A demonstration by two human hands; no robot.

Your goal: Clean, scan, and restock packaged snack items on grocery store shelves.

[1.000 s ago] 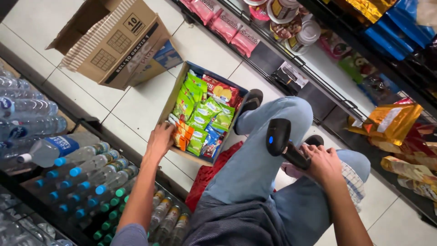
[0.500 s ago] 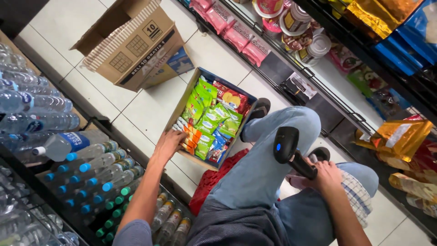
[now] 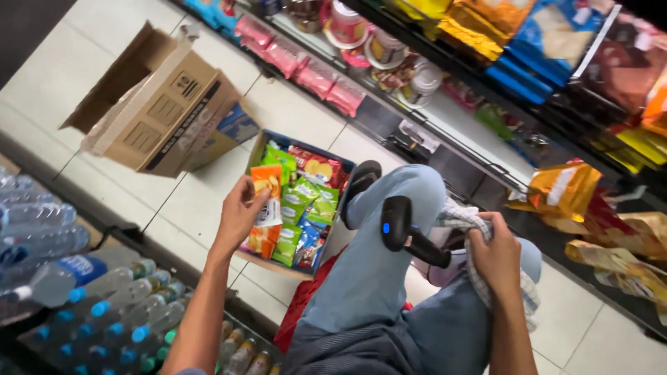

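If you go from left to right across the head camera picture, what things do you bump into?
Water bottles → left hand holding an orange snack packet → black scanner → right hand gripping a checked cloth → golden bag.

So there's an orange snack packet [image 3: 265, 198] with a white patch low on its front, pinched upright in the left hand [image 3: 240, 215], lifted just above the open box of snacks [image 3: 265, 143] on the tiled floor. The thumb sits across the front of the packet and the fingers are behind it. The box is crammed with green, red and blue packets standing on edge. Over on the other side, a black handheld scanner [image 3: 406, 228] with a small blue light on its head rests across the knee. The right hand [image 3: 495, 258] grips its handle together with a checked cloth [image 3: 464, 217].
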